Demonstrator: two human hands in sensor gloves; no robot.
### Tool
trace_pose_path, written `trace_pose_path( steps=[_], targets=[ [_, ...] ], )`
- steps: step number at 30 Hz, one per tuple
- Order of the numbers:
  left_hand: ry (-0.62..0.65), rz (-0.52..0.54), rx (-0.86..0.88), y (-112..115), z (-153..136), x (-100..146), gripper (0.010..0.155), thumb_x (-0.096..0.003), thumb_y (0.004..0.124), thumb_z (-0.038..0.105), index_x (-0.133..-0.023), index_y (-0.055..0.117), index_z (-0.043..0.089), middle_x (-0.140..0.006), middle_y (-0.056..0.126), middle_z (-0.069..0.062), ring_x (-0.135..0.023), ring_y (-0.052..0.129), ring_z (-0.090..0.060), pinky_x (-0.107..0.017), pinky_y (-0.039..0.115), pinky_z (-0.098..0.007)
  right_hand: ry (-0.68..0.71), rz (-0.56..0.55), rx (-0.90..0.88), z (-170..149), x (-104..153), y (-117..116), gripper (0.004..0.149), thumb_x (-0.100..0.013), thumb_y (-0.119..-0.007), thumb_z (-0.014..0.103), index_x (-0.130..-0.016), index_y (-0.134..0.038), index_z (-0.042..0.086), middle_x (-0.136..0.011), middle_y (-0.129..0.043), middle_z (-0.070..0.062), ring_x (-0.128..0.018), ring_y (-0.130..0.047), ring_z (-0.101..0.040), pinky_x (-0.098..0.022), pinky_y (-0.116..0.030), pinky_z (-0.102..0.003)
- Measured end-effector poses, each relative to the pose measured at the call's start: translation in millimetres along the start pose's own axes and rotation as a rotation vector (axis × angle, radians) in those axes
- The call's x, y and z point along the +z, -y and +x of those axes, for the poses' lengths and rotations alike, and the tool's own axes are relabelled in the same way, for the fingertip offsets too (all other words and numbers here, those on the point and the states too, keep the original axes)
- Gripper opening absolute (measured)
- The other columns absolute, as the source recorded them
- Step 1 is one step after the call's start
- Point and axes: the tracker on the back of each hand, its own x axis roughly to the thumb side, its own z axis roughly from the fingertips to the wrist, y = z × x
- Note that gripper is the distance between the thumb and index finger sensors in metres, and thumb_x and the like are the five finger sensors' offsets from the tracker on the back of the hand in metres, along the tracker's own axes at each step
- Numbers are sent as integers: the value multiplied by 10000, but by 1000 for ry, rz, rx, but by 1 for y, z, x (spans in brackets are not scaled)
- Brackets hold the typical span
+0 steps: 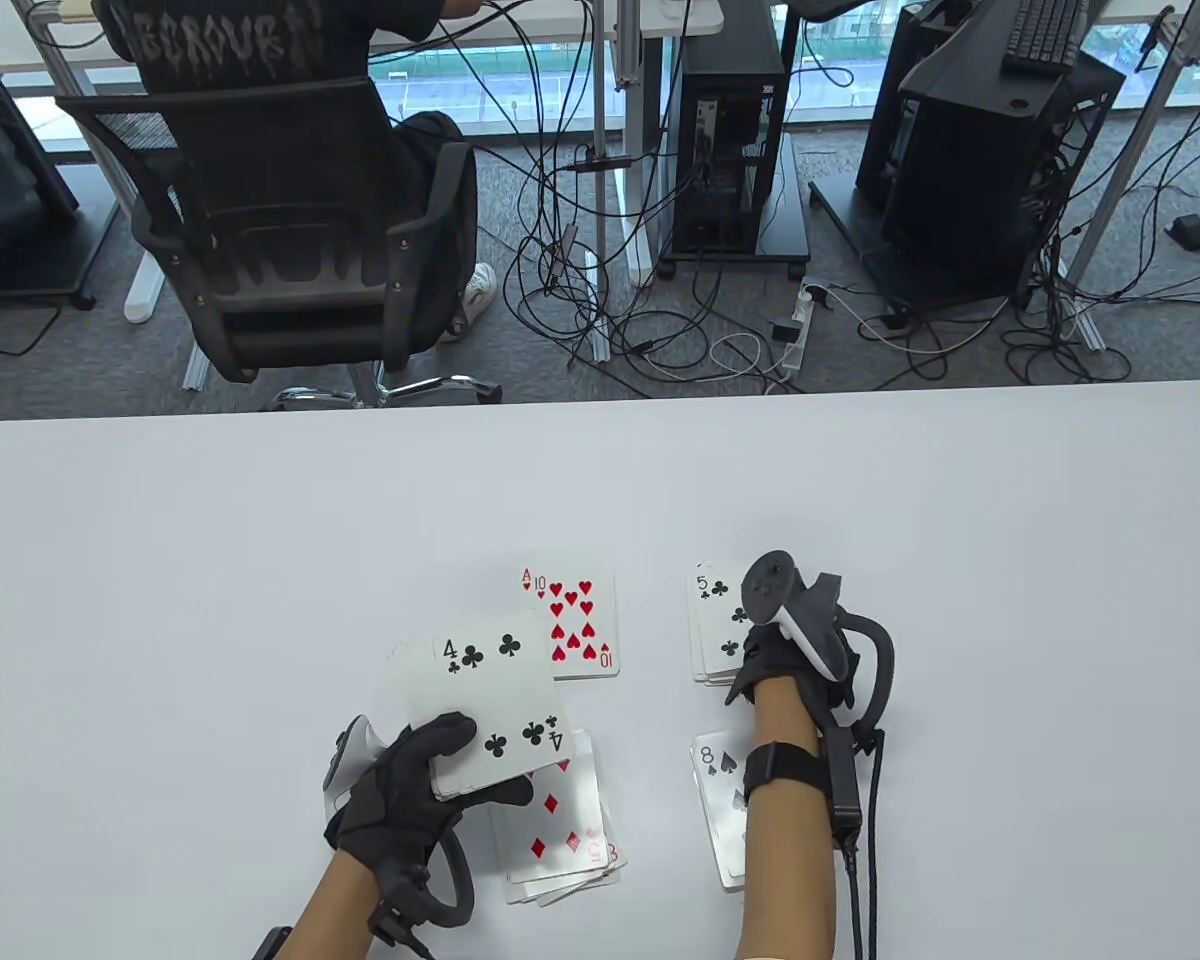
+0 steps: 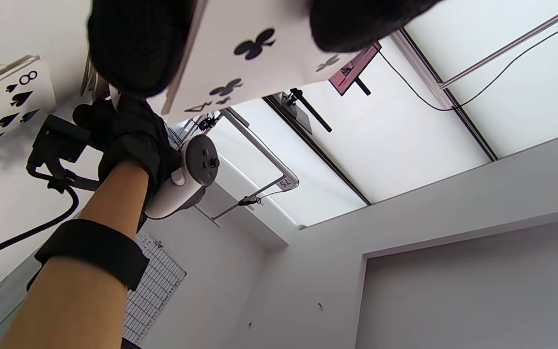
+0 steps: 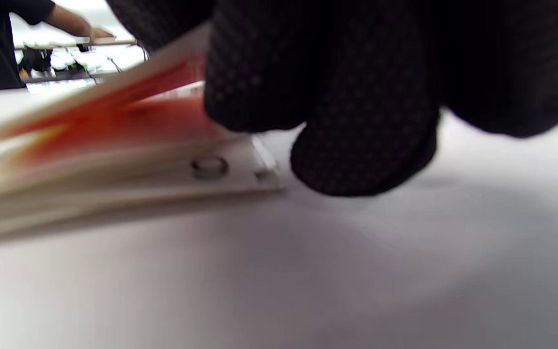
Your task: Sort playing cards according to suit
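My left hand [image 1: 475, 768] grips a face-up deck with the 4 of clubs [image 1: 495, 690] on top, a little above the table; the card also shows in the left wrist view [image 2: 255, 53]. My right hand [image 1: 763, 652] rests on the clubs pile [image 1: 715, 620], whose top card is the 5 of clubs. In the right wrist view its fingers [image 3: 356, 97] hold the edge of a tilted card [image 3: 114, 92] just over the pile [image 3: 114, 179]. A hearts pile [image 1: 572, 625] lies at centre, a diamonds pile [image 1: 560, 835] under the deck, and a spades pile [image 1: 717, 785] under my right forearm.
The white table [image 1: 210, 560] stretches wide to the left, right and far side. Beyond its far edge are an office chair [image 1: 270, 250] with a seated person, cables and computer towers.
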Motion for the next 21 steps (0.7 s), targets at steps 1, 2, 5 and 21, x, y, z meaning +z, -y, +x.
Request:
trace_pose_path(
  steps=[1,2,5,21],
  targets=[
    [0,0,0,0,0,0,525,-640,648,415,-1086,392,311,-1137,541,-11,-1004,734,-328,-599,800,-464,-9,16,43,2,0,-2,516,-550,-674,289,-749,-734,-184,-352,-931,-105,-289,-979,-307,-236,-856,-484],
    [-1,0,-1,0,0,0,524,-640,648,415,-1086,391,312,-1137,542,-10,-1003,733,-329,-599,800,-464,-18,29,84,4,0,-5,524,-551,-671,296,-754,-731,-184,-358,-932,-110,-297,-977,-307,-241,-855,-485],
    [-4,3,0,0,0,0,524,-640,647,415,-1085,392,313,-1137,542,-10,-1004,734,-327,-599,800,-463,-19,10,149,7,2,-8,537,-554,-662,310,-755,-735,-183,-354,-933,-112,-291,-976,-296,-236,-855,-482],
    [-12,3,6,1,0,0,524,-640,648,414,-1085,391,310,-1137,540,-12,-1004,731,-330,-600,798,-465,314,-175,-152,30,50,50,575,-563,-650,340,-791,-709,-185,-432,-930,-150,-348,-971,-355,-272,-847,-514]
  ],
)
